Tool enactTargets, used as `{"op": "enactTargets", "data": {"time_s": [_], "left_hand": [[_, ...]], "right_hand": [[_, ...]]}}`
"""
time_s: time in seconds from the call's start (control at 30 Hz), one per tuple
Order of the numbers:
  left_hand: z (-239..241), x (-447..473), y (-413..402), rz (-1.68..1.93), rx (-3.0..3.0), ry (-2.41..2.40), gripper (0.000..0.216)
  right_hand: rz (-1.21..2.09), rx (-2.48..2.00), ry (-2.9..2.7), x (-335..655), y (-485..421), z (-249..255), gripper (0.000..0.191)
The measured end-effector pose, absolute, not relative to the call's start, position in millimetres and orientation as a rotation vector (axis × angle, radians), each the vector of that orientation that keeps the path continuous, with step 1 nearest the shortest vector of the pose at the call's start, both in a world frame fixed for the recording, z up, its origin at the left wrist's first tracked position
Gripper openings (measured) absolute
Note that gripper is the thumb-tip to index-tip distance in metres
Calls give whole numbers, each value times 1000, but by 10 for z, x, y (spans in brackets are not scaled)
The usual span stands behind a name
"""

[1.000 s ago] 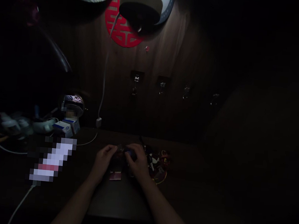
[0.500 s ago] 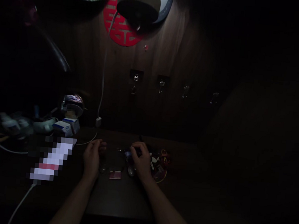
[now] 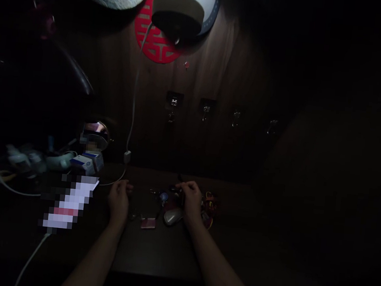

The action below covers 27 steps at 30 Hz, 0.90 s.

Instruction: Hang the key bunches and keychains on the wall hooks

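The scene is very dark. My left hand (image 3: 118, 199) rests on a dark tabletop (image 3: 153, 252) with its fingers curled together; whether anything is in them is hidden. My right hand (image 3: 192, 200) lies to the right, fingers bent over a small dark item I cannot make out. Between the hands lie a small blue object (image 3: 163, 197), a grey oval object (image 3: 172, 216) and a reddish flat card (image 3: 148, 223). A tangle of red and yellow pieces (image 3: 210, 204) sits just right of my right hand.
A white cable (image 3: 132, 110) hangs down the dark wood wall from a lamp (image 3: 180, 7) over a red paper cutout (image 3: 155, 40). Several metal hooks (image 3: 206, 110) line the wall. Boxes and clutter (image 3: 85, 162) sit at the left.
My hands have drawn apart: the left went left and the right shifted right, uncovering the blue object and the grey oval object between them.
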<state>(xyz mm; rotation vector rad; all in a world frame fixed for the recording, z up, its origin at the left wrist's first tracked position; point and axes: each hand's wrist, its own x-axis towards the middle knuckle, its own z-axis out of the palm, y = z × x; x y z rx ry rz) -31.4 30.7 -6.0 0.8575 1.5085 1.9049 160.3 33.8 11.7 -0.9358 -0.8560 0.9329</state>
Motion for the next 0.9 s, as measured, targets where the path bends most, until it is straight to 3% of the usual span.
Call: {"op": "enactTargets", "data": {"time_s": [0.33,0.63,0.9], "left_hand": [[-71,-284,302,1842,1010,1560,25],[-72,-280,308,1797,1061,1587,27],[-64,-252,307,1776,1050,1568,29]], "right_hand": [[955,-816,-964,1593,505,545,24],[655,-720,-1156,1335,1018,1470,22],[301,-954,-1290,1140,1432,1957,13]]}}
